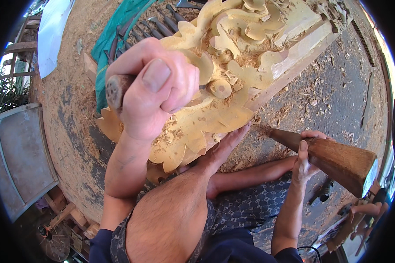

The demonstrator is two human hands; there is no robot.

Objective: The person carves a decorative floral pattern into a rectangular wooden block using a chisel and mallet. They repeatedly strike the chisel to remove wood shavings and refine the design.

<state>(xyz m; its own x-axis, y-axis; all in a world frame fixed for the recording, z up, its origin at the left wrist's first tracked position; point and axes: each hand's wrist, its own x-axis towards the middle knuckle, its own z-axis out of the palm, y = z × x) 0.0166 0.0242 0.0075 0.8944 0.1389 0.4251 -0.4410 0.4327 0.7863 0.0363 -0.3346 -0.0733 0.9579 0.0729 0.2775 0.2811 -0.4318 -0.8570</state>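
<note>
Close to the camera, my left hand is closed in a fist around a wood-handled chisel. Only the round, worn butt of its handle shows; the blade is hidden behind the fist. Beyond and below it lies a carved yellowish wood panel with scrolls and leaf-shaped edges, strewn with chips. Off to the right, my right hand wraps round a brown wooden mallet, whose thick head points toward the lower right and whose narrow end points at the panel. The mallet is apart from the chisel.
Several carving chisels lie beside a green cloth at the far left of the panel. Wood shavings cover the dark work surface. My bare leg is bent near the panel, one foot against its edge.
</note>
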